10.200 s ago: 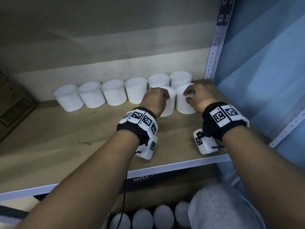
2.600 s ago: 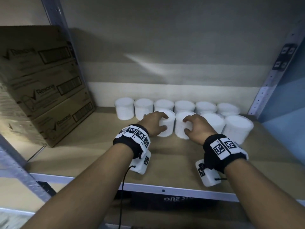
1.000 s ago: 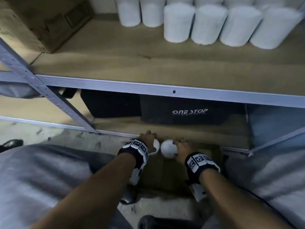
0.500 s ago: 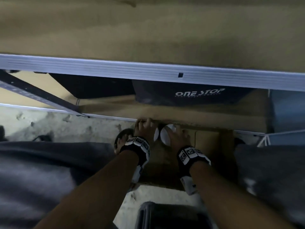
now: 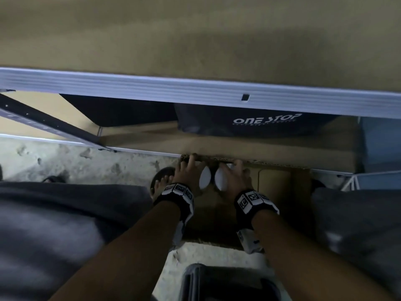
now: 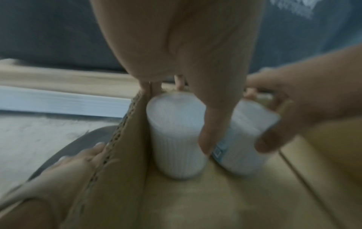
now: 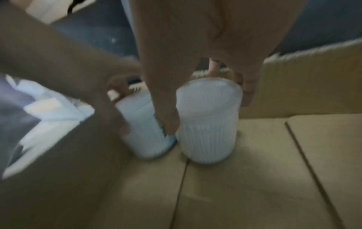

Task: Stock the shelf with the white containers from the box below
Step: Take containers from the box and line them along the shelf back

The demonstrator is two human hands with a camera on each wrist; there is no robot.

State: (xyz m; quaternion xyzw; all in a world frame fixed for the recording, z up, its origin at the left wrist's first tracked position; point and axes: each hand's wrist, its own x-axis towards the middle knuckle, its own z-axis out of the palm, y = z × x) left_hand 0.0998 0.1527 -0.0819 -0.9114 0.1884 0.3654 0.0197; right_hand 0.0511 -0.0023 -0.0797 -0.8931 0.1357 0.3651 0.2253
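Observation:
Two white ribbed containers stand side by side on the floor of a cardboard box [image 5: 273, 164], in its near-left corner. My left hand [image 5: 191, 170] grips the left container [image 5: 205, 178] from above. In the left wrist view, the thumb [image 6: 211, 124] lies on the container's [image 6: 176, 136] near side and the fingers curl over the far side. My right hand [image 5: 234, 172] grips the right container [image 5: 220, 180] the same way. In the right wrist view it [image 7: 209, 111] wraps the container [image 7: 207, 131], with the left container [image 7: 143, 124] beside it. The shelf's stocked rows are out of view.
The shelf's metal front rail [image 5: 195, 88] and brown board [image 5: 195, 29] hang above the box. A black "ONE STOP" bag [image 5: 260, 122] sits on the lower shelf behind. My sandalled foot [image 5: 161, 181] is left of the box, with grey-clad knees on either side. The box floor [image 7: 245, 193] right of the containers is bare cardboard.
Both hands have come down from the shelf row into the box and closed round two containers. In the last half second they have hardly moved.

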